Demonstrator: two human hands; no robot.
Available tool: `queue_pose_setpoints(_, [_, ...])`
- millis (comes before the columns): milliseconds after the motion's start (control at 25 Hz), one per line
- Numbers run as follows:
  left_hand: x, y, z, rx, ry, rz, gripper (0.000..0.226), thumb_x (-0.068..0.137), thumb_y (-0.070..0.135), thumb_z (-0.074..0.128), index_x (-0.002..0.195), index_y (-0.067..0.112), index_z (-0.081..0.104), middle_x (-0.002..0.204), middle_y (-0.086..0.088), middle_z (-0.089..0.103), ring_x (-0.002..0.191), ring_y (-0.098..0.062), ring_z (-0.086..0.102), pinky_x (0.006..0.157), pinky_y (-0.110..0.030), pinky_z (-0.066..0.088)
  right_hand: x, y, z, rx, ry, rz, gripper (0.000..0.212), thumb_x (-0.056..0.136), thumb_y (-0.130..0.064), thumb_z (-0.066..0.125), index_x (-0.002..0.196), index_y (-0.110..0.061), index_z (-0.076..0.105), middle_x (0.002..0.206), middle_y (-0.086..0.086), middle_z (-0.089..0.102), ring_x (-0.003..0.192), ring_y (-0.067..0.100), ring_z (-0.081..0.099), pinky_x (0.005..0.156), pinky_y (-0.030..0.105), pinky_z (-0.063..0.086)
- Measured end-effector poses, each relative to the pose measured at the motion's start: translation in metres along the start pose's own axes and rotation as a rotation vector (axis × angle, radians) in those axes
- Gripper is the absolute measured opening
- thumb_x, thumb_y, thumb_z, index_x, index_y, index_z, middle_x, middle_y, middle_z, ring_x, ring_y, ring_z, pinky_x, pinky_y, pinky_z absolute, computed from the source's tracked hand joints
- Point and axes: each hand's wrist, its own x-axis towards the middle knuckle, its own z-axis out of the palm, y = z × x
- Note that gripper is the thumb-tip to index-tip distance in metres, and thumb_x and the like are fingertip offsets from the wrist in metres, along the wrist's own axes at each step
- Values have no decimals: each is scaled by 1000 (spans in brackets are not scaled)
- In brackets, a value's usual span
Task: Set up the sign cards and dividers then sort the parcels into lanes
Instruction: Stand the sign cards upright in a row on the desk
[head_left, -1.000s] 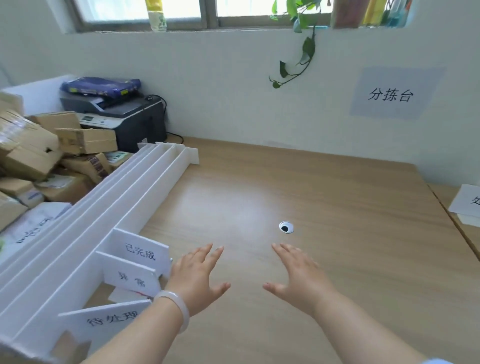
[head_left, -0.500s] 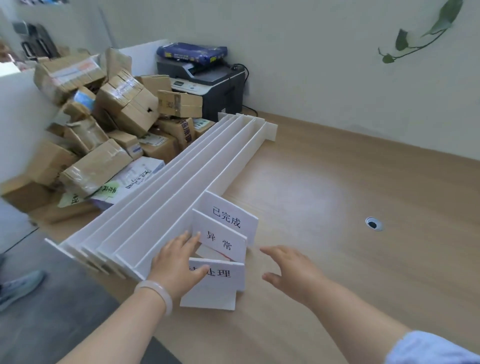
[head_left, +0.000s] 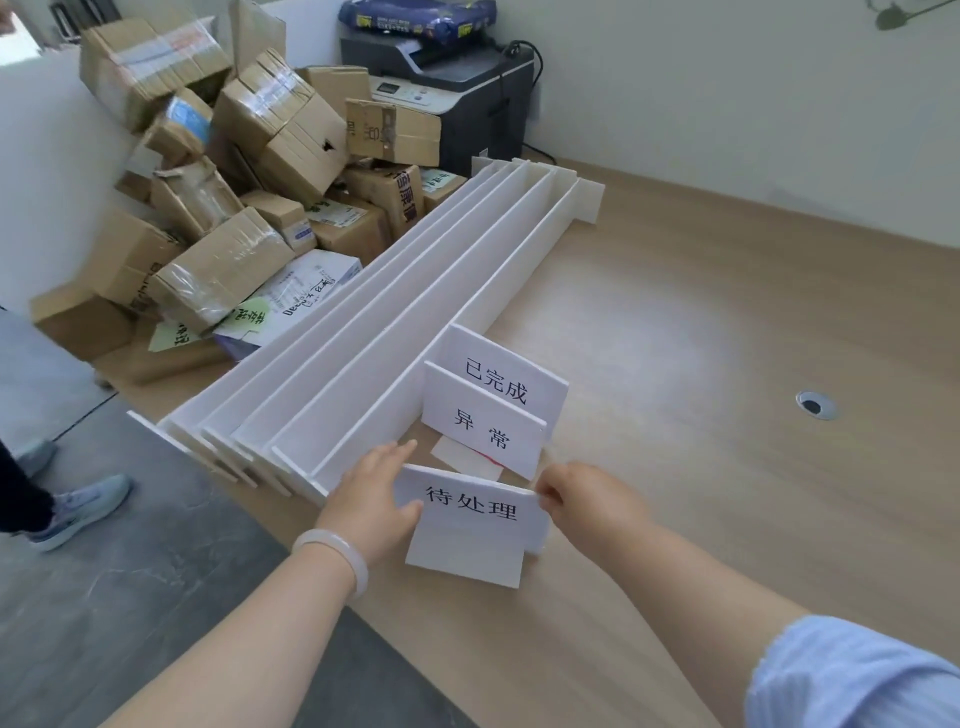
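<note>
Head view: left hand (head_left: 376, 499) and right hand (head_left: 587, 501) pinch opposite side edges of front card (head_left: 470, 512) between them on counter (head_left: 727, 338), other cards (head_left: 483, 428) just beyond, dividers (head_left: 389, 312) past left hand, parcels (head_left: 234, 182) farther left.

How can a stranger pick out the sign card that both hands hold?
Find the long white dividers lying on the wooden table. Three white cards stand beside their near end. It is the nearest, the 待处理 card; only this one is held by the left hand and right hand.
</note>
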Motion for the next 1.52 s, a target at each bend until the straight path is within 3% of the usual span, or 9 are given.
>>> queue_pose_setpoints(160, [-9,14,11,12,-12,-30,82,89,31,67,155,33,19,146,3,46,133,-18,44,106,-35,40,-29,36,-5,31,42,55,18,97,-24,46,104,-27,62,104,-7,58,98,18,55,81,29,45])
queue_pose_setpoints(280, [-8,38,24,-34,-78,-50,71,87,34,70,149,32,35,132,6,57,123,-18,53,98,-30,44,-53,68,-22,46,69,75,17,98,-26,48,104,-27,63,102,-8,58,99,17,55,84,29,46])
queue_pose_setpoints(360, [-5,65,35,-64,-123,-32,39,88,33,70,125,27,59,117,7,65,109,-14,60,89,-26,46,-71,97,-38,63,111,122,16,98,-25,48,102,-29,63,101,-9,59,97,17,55,83,30,47])
queue_pose_setpoints(440, [-1,102,46,-75,-170,10,12,89,34,69,96,26,65,99,8,68,95,-12,62,79,-26,46,-91,130,-56,98,168,192,15,96,-24,49,92,-35,60,96,-13,58,93,16,56,82,31,48])
queue_pose_setpoints(560, [9,176,62,-71,-193,109,14,90,36,68,81,28,60,86,12,65,88,-13,61,72,-26,41,-131,182,-90,158,277,286,19,96,-22,51,86,-37,56,95,-14,60,91,14,56,77,30,47])
queue_pose_setpoints(880, [22,403,117,-147,-233,355,15,90,30,66,77,26,59,79,9,64,78,-15,60,63,-26,41,-232,334,-182,271,588,472,11,92,-13,60,96,-18,70,96,-1,64,86,15,56,70,24,37])
queue_pose_setpoints(1040, [40,501,157,-216,-260,393,14,90,28,67,77,26,62,80,6,68,79,-16,62,68,-27,46,-253,408,-219,378,737,548,13,91,-8,63,95,-17,70,94,1,67,82,14,58,64,7,36])
queue_pose_setpoints(1400, [130,658,263,-342,-237,326,17,92,26,65,76,32,63,84,10,70,80,-11,62,65,-26,41,-199,582,-265,766,978,757,9,86,-22,73,91,-27,69,88,-12,69,87,12,65,80,29,49])
queue_pose_setpoints(1520, [168,692,302,-351,-239,311,12,92,25,65,81,28,66,83,9,69,73,-9,57,61,-24,38,-170,634,-266,844,988,768,19,87,-23,73,106,-23,71,94,-10,70,82,13,63,81,29,48])
